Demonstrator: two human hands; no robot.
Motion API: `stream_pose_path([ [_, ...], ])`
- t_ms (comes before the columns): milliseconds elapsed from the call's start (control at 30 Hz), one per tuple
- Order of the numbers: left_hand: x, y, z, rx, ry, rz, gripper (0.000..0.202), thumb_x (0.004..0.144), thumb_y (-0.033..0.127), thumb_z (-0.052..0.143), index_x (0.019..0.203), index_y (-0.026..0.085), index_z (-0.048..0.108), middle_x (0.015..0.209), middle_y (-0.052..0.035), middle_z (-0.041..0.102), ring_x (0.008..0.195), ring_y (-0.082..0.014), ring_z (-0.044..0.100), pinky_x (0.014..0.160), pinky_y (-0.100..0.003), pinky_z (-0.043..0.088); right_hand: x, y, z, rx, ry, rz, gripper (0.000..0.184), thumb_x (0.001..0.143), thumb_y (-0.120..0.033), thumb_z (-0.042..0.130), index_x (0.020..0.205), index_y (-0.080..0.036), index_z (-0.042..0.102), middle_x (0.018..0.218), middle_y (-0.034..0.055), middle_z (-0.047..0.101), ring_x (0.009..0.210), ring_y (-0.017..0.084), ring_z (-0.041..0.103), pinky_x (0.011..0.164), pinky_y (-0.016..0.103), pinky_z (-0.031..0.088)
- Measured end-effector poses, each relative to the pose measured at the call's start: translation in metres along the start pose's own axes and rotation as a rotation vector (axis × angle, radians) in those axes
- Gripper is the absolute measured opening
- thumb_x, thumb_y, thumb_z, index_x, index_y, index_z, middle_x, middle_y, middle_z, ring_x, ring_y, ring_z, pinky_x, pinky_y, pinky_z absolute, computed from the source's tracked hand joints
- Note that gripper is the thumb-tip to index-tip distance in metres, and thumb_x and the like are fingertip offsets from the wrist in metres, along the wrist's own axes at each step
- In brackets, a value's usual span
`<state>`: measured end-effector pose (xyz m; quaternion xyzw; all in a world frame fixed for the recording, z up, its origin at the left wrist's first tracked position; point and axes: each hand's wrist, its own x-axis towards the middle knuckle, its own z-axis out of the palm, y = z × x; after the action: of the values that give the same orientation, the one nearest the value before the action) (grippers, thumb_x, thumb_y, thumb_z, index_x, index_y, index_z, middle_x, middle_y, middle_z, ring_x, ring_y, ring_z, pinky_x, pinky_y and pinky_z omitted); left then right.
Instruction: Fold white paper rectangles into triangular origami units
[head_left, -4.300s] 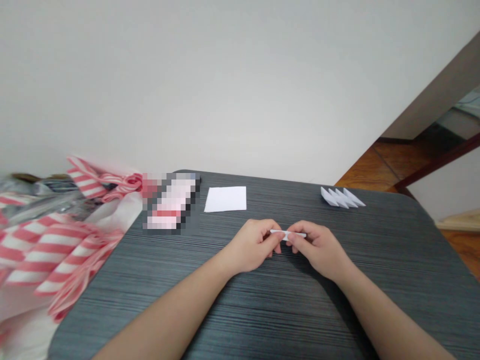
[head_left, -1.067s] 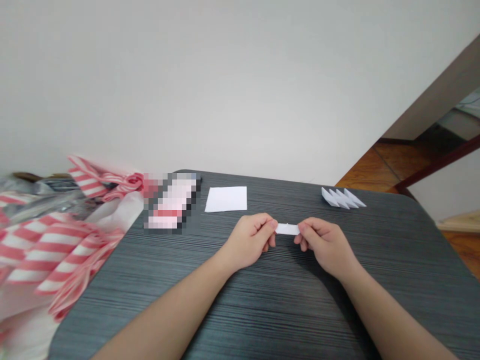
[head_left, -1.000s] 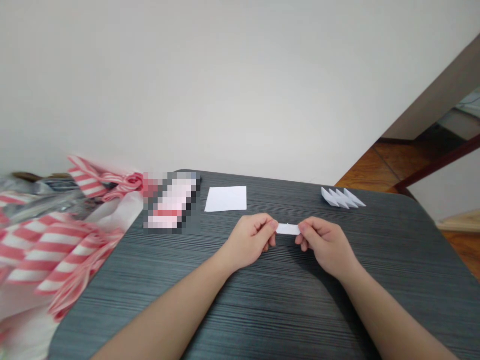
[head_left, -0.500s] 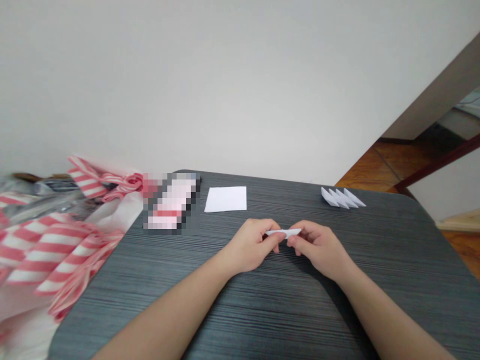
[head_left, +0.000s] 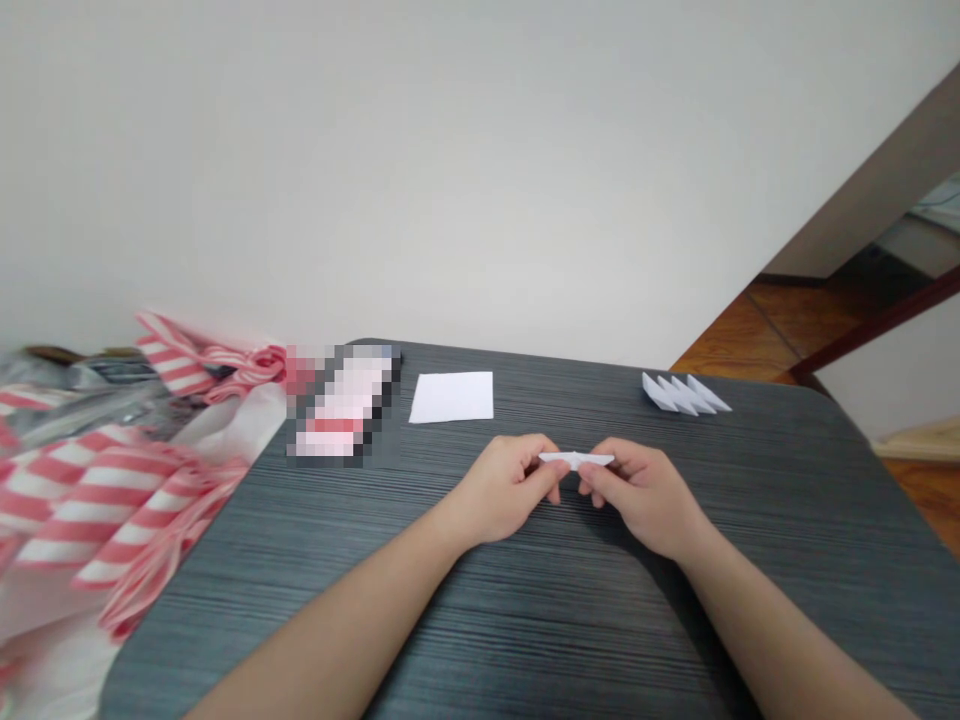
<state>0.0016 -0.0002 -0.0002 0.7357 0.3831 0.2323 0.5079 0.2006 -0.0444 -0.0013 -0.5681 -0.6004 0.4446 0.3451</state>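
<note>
A small folded piece of white paper (head_left: 576, 459) is held level just above the dark table, pinched from both sides. My left hand (head_left: 514, 487) grips its left part between thumb and fingers. On the other side my right hand (head_left: 637, 492) pinches the right part, its thumb on the near face. The thumbs almost meet at the paper's middle, and the fingertips behind it are partly hidden. Beyond my left hand lies a flat stack or sheet of white paper (head_left: 452, 397). Several folded white paper pieces (head_left: 685, 394) stand in a zigzag row at the far right.
The dark wood-grain table (head_left: 540, 610) reaches a pale wall (head_left: 480, 180) at the back. A pixelated, phone-shaped item (head_left: 341, 402) lies at the table's left edge. Beside the table are red-and-white striped cloths (head_left: 105, 495) and clear plastic. Wooden flooring (head_left: 739, 335) shows at right.
The folded paper has shifted slightly right between my fingers, and more of its right end shows. My right hand has moved a little right; my left hand is almost unmoved.
</note>
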Motion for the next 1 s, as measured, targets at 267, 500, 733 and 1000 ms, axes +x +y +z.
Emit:
stream_pose_path([
  [267, -0.0012, 0.0011, -0.0021, 0.036, -0.02, 0.014, 0.027, 0.094, 0.03, 0.052, 0.074, 0.016, 0.063, 0.062, 0.0023, 0.065, 0.051, -0.0074, 0.048, 0.05, -0.019, 0.034, 0.0019, 0.0022, 0.0022, 0.01, -0.05, -0.019, 0.012, 0.087, -0.024, 0.06, 0.079, -0.019, 0.068, 0.058, -0.0029, 0.061, 0.053, 0.011, 0.053, 0.053, 0.022, 0.04],
  [500, -0.0016, -0.0002, -0.0005, -0.008, -0.042, 0.032, 0.027, 0.095, 0.032, 0.052, 0.076, 0.015, 0.062, 0.064, 0.0014, 0.065, 0.053, -0.0079, 0.049, 0.051, -0.019, 0.034, 0.0006, 0.0, 0.0016, -0.054, -0.034, -0.02, 0.017, 0.087, -0.025, 0.06, 0.072, -0.018, 0.066, 0.058, -0.002, 0.062, 0.053, 0.012, 0.054, 0.054, 0.023, 0.04],
  [733, 0.0004, -0.0015, 0.0011, -0.038, 0.019, 0.081, 0.019, 0.09, 0.031, 0.059, 0.096, 0.015, 0.068, 0.075, 0.0, 0.065, 0.061, -0.0093, 0.051, 0.055, -0.019, 0.038, 0.0011, 0.0025, 0.0018, -0.043, -0.02, -0.017, 0.017, 0.085, -0.024, 0.06, 0.07, -0.018, 0.061, 0.054, -0.0037, 0.056, 0.051, 0.011, 0.049, 0.052, 0.023, 0.037],
  [1000, 0.0016, 0.005, -0.0029, 0.035, -0.009, 0.019, 0.035, 0.096, 0.033, 0.047, 0.071, 0.016, 0.064, 0.055, 0.0018, 0.057, 0.054, -0.0106, 0.052, 0.055, -0.02, 0.039, 0.0029, 0.0027, 0.0028, 0.121, -0.044, -0.019, 0.01, 0.087, -0.027, 0.061, 0.083, -0.018, 0.062, 0.062, -0.0027, 0.058, 0.056, 0.012, 0.052, 0.056, 0.024, 0.042],
])
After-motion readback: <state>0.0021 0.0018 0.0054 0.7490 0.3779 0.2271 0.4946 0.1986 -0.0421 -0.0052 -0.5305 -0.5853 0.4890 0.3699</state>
